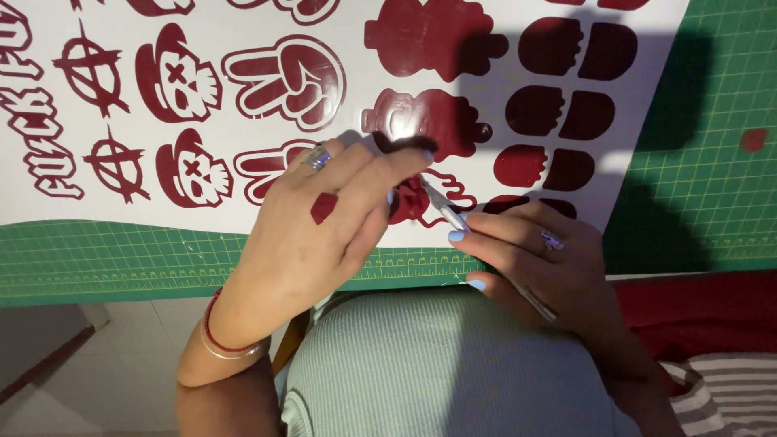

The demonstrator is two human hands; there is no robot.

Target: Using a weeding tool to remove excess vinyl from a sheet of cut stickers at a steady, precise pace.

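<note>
A thin craft knife point(486, 252) is pinched in the right hand point(538, 259) like a pen, fingers pressed together around the shaft, so that its pointed tip can be guided close to the sheet. The tip is aimed up and to the left, at a crumpled bit of dark red vinyl point(409, 201) lying at the lower edge of the white backing sheet point(348, 24).

The left hand point(324, 218) is laid over the sheet just beside that bit, fingers extended and held close together, the fingertips pressed down on the sheet near the knife tip; judged from the pose, the sheet is being kept flat and steady where the blade works. A small red scrap point(323, 207) is stuck to the back of this hand, and a ring point(317, 158) is worn on one finger. Red and thin metal bracelets point(227, 344) are worn at the wrist.

Further out, the sheet is covered with dark red cut designs: skulls point(178, 77), two-finger hand signs point(287, 77) and rounded solid shapes point(579, 48). The sheet is spread on a green gridded cutting mat point(712, 162), presumably to protect the surface below from the blade. A lone red dot point(753, 139) is left on the mat at the right. The person's ribbed pale top point(437, 364) is seen at the near edge.
</note>
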